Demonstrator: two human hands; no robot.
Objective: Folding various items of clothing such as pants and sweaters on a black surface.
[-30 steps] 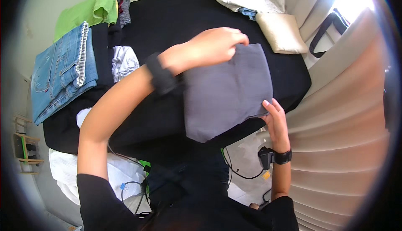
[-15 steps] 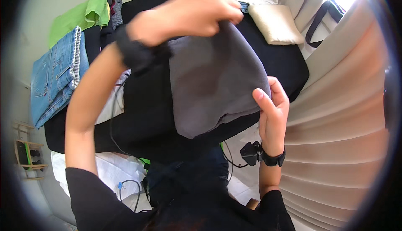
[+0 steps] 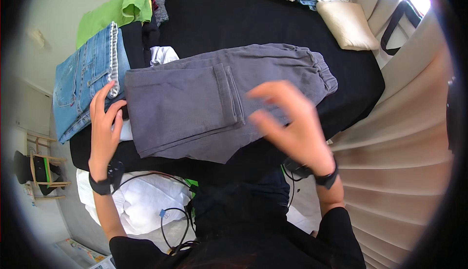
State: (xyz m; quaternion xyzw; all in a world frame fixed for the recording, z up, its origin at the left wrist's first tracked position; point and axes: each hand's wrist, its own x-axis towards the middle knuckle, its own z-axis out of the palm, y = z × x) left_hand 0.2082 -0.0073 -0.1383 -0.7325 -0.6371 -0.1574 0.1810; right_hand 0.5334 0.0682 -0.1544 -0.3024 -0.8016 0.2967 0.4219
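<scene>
Jeans, light blue and folded, lie at the far left, just beyond the fingertips of the person's left hand. Farther off, past those fingertips, is a bright green cloth, also folded. The left hand's fingers are spread and slightly bent. They reach into the narrow gap between the jeans and the gray pants; one fingertip overlaps the jeans' pale waistband in view, but whether it touches cannot be told. A black band circles the wrist. Below this hand, lower than the bed, is a heap of white fabric.

The pants lie flat on the black bed, just right of the left fingers and reaching under the right ones. Their legs are folded back over themselves: the fold is nearest the left fingers, the stacked hems lie just left of the right fingertips, and the gathered waistband is beyond and to the right of them.

The person's right hand, blurred, is over the near side of the pants. Thumb and fingers stand apart, pointing left; contact cannot be told. Well beyond these fingers, to the upper right, sits a cream pillow. A beige curtain hangs right of the hand.
</scene>
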